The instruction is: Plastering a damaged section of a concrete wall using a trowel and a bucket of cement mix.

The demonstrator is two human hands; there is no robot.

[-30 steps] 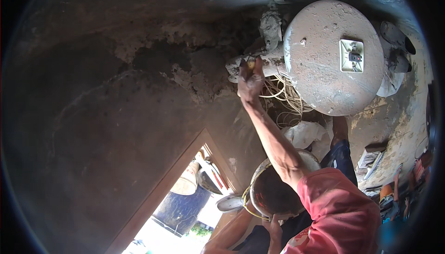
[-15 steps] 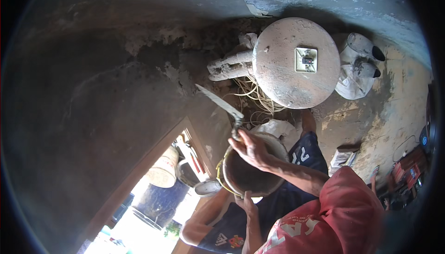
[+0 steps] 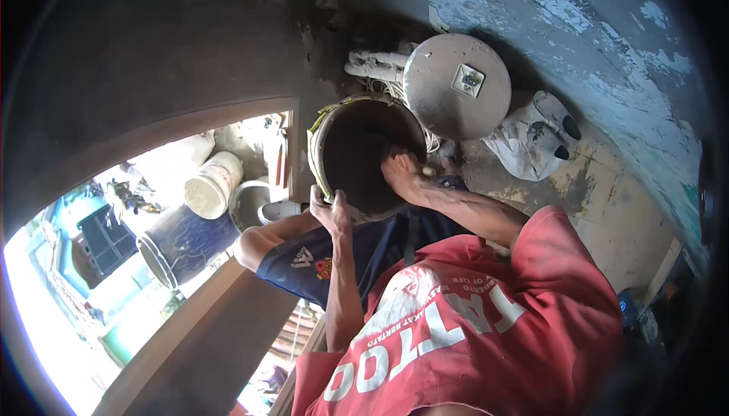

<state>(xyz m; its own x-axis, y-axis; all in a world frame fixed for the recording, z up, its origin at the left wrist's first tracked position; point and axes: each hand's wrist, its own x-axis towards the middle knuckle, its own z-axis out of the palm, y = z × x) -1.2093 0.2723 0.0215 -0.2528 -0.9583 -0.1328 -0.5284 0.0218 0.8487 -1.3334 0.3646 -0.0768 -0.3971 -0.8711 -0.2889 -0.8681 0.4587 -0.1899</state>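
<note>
Dark open bucket (image 3: 366, 122) has left hand (image 3: 332, 209) gripping rim (image 3: 317, 159), right hand (image 3: 402, 171) at mouth (image 3: 357, 162).

Round, dark-walled bucket (image 3: 357, 135): interior matt; rim rough, caked with pale residue. Grey-brown round disc (image 3: 433, 97): matt, rough, spotted; material not determinable. Square white fitting (image 3: 459, 82): smooth, plastic in appearance. Red printed T-shirt (image 3: 493, 355) and dark blue shorts (image 3: 285, 273): matt cloth, creased. Pale blue wall (image 3: 531, 17): paint flaking, rough. Brown door frame (image 3: 205, 121): wood in appearance. White sack (image 3: 516, 154): crumpled sheeting.
</note>
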